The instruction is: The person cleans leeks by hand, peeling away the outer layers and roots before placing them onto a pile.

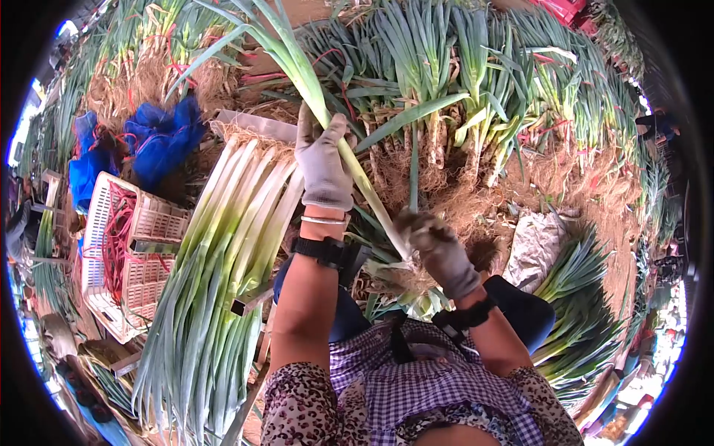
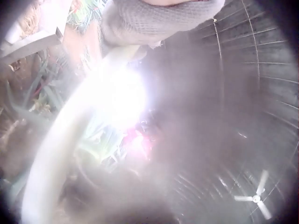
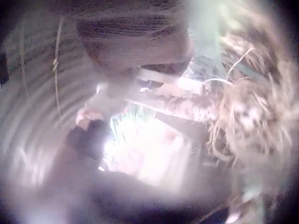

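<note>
My gloved left hand [image 1: 325, 163] grips a leek [image 1: 364, 175] partway along its pale stem, thumb and fingers around it. Its green leaves rise to the upper left and the stem slants down to the right. In the left wrist view the stem [image 2: 51, 158] curves away below the glove [image 2: 159, 21]. My gloved right hand [image 1: 439, 249], blurred, is beside the root end with its fingers bent. In the right wrist view the glove [image 3: 135, 42] is close above a stem with tangled roots [image 3: 247, 116]; I cannot tell what its fingers pinch.
To my left, a row of trimmed leeks [image 1: 223, 238] lies on a stand, beside a white plastic basket [image 1: 97, 253] of red ties [image 1: 120, 238]. Bundles of leeks [image 1: 424, 52] with roots stand ahead. Blue netting [image 1: 160, 137] lies at left, a pale sack [image 1: 535, 249] and more leeks [image 1: 584, 312] at right.
</note>
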A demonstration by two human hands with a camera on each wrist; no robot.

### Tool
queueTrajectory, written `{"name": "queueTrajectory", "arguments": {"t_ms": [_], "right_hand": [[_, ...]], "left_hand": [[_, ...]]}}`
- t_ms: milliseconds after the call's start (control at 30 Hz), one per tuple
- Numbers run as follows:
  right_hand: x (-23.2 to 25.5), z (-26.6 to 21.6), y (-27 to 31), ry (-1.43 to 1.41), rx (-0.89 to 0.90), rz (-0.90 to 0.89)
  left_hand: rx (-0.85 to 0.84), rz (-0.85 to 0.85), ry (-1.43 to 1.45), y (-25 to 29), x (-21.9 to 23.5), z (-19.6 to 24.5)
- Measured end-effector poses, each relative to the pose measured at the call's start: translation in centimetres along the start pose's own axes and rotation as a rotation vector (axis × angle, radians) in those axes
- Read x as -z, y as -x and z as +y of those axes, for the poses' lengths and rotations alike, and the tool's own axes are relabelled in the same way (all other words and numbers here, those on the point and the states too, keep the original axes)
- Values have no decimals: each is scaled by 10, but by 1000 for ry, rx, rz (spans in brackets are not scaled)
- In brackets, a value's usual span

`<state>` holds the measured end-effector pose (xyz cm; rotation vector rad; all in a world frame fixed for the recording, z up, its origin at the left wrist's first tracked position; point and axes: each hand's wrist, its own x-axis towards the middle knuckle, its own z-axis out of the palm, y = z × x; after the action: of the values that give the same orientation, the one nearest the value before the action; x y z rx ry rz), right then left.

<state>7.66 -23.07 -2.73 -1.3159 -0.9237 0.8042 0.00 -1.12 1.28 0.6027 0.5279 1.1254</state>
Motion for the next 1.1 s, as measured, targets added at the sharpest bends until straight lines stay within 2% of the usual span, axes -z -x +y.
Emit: {"name": "queueTrajectory", "arguments": {"t_ms": [67, 133, 167, 267, 300, 400, 500, 600, 633, 700, 767, 833, 933, 967, 1033, 1100], "right_hand": [[14, 7, 14, -390, -175, 65], [30, -27, 16, -600, -491, 58], [23, -40, 12, -157, -593, 202], [16, -37, -8, 365, -311, 158], [8, -42, -19, 544, -268, 135], [-17, -30, -54, 842, 218, 194], [-26, -20, -61, 963, 152, 144], [-26, 14, -59, 102, 178, 235], [-27, -8, -52, -425, -114, 319], [7, -8, -25, -726, -227, 90], [27, -6, 2, -515, -352, 33], [33, -2, 28, 210, -462, 149], [30, 0, 45, 645, -102, -122], [29, -7, 49, 690, -370, -210], [19, -18, 34, 618, -442, -168], [5, -47, 5, 443, -554, -103]], "left_hand": [[-10, -24, 2, -4, 2, 0], [11, -3, 29, -5, 0, -2], [26, 12, 40, -4, 0, -3], [61, -11, 62, -2, -1, -12], [70, -19, 70, 1, -4, -15], [99, -30, 81, 12, -12, -19], [137, -1, 76, 9, -12, -23], [135, 39, 77, 9, -15, -19], [96, 17, 12, 4, -10, -17], [77, 62, -6, -1, -5, -14], [62, 77, -4, -5, 0, -9], [55, 33, -5, -8, 4, -5], [59, -37, 19, 0, 1, -14], [56, -62, 34, 3, -2, -18], [84, -101, 67, 5, -10, -20], [252, -221, 75, 16, -8, -28]]}}
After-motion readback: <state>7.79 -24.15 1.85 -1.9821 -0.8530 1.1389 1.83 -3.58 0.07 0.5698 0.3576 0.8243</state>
